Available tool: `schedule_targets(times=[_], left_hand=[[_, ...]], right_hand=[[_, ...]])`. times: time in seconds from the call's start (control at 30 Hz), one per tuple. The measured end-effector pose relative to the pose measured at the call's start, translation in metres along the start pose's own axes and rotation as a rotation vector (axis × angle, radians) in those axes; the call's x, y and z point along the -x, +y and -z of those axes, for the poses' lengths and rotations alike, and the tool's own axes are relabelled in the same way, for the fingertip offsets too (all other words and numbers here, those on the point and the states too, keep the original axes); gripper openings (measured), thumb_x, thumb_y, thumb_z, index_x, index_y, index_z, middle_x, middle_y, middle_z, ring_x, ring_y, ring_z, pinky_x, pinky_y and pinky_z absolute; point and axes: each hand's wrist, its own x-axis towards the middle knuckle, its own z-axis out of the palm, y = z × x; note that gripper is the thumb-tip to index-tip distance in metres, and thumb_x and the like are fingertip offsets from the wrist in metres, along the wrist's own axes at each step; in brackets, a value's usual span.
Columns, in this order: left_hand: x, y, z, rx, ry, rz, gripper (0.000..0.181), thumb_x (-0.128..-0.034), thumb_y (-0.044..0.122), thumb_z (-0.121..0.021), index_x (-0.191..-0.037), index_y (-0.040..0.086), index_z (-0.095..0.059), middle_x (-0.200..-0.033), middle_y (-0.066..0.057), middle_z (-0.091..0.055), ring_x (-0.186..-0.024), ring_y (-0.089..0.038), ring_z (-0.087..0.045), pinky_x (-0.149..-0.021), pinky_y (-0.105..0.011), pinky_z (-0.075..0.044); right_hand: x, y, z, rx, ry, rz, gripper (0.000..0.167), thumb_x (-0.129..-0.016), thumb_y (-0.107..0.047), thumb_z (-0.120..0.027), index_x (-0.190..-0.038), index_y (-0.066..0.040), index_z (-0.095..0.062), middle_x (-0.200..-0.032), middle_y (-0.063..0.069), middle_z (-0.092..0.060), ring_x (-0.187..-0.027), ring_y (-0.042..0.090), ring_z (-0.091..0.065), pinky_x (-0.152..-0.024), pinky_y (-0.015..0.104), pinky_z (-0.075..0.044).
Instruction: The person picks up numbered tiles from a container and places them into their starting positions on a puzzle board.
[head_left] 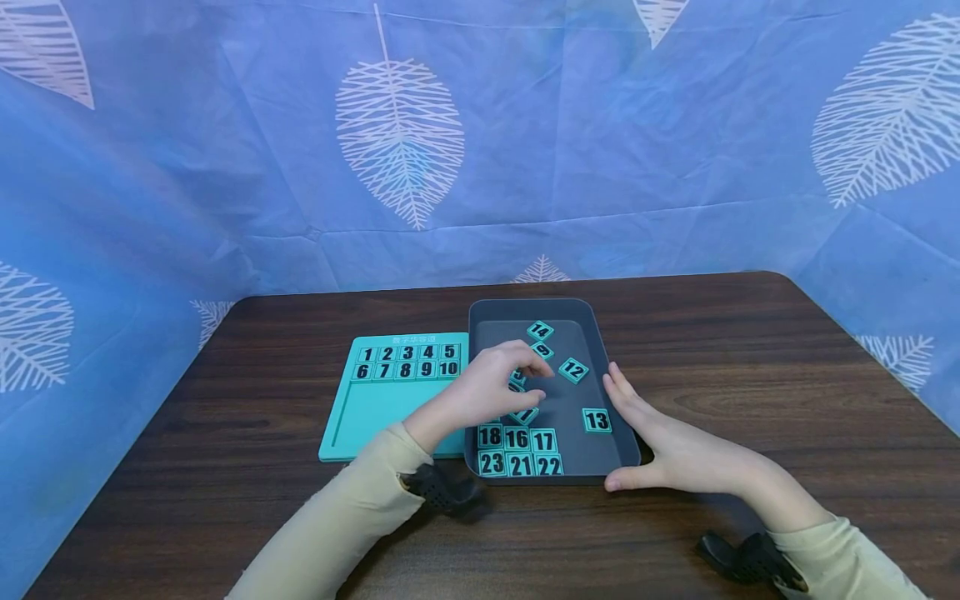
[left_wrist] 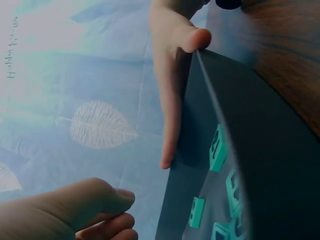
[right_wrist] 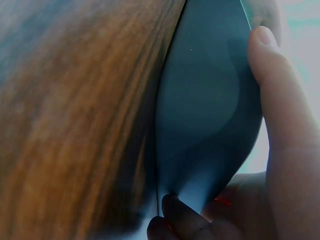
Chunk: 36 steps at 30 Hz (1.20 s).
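My left hand [head_left: 491,387] hovers over the dark grey tray [head_left: 577,462], thumb and fingers curved and apart, with nothing visible between them. Beneath and around it lie number tiles, some partly covered; tile 12 [head_left: 573,370] is just beyond the fingertips. In the left wrist view this hand [left_wrist: 95,210] is beside the tray wall [left_wrist: 192,130]. My right hand [head_left: 675,454] holds the tray's near right corner, fingers along the outer side and thumb at the front. The right wrist view shows that hand [right_wrist: 280,115] against the tray's outer wall [right_wrist: 210,100].
Left of the tray, a turquoise board [head_left: 397,417] holds tiles 1 to 10 in two rows. Tiles 18, 16, 17 and 23, 21, 22 form two rows in the tray's near left; tile 13 [head_left: 597,421] lies at its right. A blue leaf-patterned cloth [head_left: 495,167] hangs behind the table [head_left: 735,358].
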Motion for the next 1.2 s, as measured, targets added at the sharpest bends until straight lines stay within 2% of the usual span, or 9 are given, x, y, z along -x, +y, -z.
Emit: schedule_targets(times=[0.2,0.43,0.7,0.8,0.97,1.2], left_hand=[[0.000,0.000,-0.005,0.011,-0.046,-0.005,0.024,-0.0874,0.012,-0.069,-0.111,0.006,-0.068,-0.106,-0.001,-0.061,-0.099,-0.020,-0.056,-0.085,-0.035,-0.048],[-0.003,-0.004,-0.006,0.021,-0.010,-0.022,0.024,-0.0873,0.012,-0.069,-0.111,0.006,-0.068,-0.105,-0.002,-0.061,-0.098,-0.022,-0.057,-0.084,-0.037,-0.049],[-0.009,-0.011,0.001,0.017,-0.002,0.017,0.025,-0.0875,0.010,-0.069,-0.112,0.004,-0.068,-0.109,-0.003,-0.060,-0.098,-0.019,-0.057,-0.085,-0.037,-0.049],[-0.009,-0.015,0.002,0.019,-0.036,0.026,0.024,-0.0871,0.009,-0.069,-0.111,0.004,-0.068,-0.107,-0.003,-0.060,-0.098,-0.019,-0.056,-0.086,-0.037,-0.049],[-0.009,-0.021,0.002,0.010,-0.128,0.018,0.023,-0.0859,0.009,-0.070,-0.108,0.004,-0.068,-0.105,-0.005,-0.061,-0.097,-0.021,-0.057,-0.085,-0.034,-0.049],[-0.008,-0.028,0.001,-0.037,-0.237,0.010,0.026,-0.0844,0.007,-0.071,-0.110,0.006,-0.068,-0.108,-0.002,-0.061,-0.096,-0.018,-0.058,-0.083,-0.025,-0.048]], right_hand=[[0.001,0.000,0.001,-0.007,-0.007,0.007,0.110,-0.084,-0.046,-0.069,-0.153,-0.013,0.009,-0.156,0.006,0.024,-0.141,0.044,-0.005,-0.097,0.061,-0.035],[0.000,-0.001,0.001,-0.003,-0.005,0.002,0.110,-0.083,-0.048,-0.069,-0.153,-0.013,0.008,-0.156,0.005,0.023,-0.141,0.044,-0.006,-0.097,0.061,-0.035],[0.000,-0.002,0.001,0.001,-0.002,0.007,0.111,-0.083,-0.048,-0.070,-0.153,-0.011,0.007,-0.156,0.009,0.022,-0.141,0.044,-0.005,-0.098,0.062,-0.034],[0.000,-0.002,0.001,-0.002,-0.004,0.008,0.110,-0.083,-0.047,-0.070,-0.153,-0.011,0.008,-0.156,0.007,0.022,-0.141,0.044,-0.004,-0.098,0.062,-0.034],[0.000,-0.001,0.001,0.001,-0.003,0.010,0.110,-0.083,-0.047,-0.069,-0.153,-0.012,0.008,-0.156,0.005,0.023,-0.141,0.044,-0.005,-0.098,0.061,-0.035],[0.001,0.000,0.001,0.006,0.001,0.011,0.110,-0.083,-0.048,-0.069,-0.153,-0.013,0.008,-0.156,0.004,0.023,-0.141,0.043,-0.005,-0.098,0.061,-0.035]])
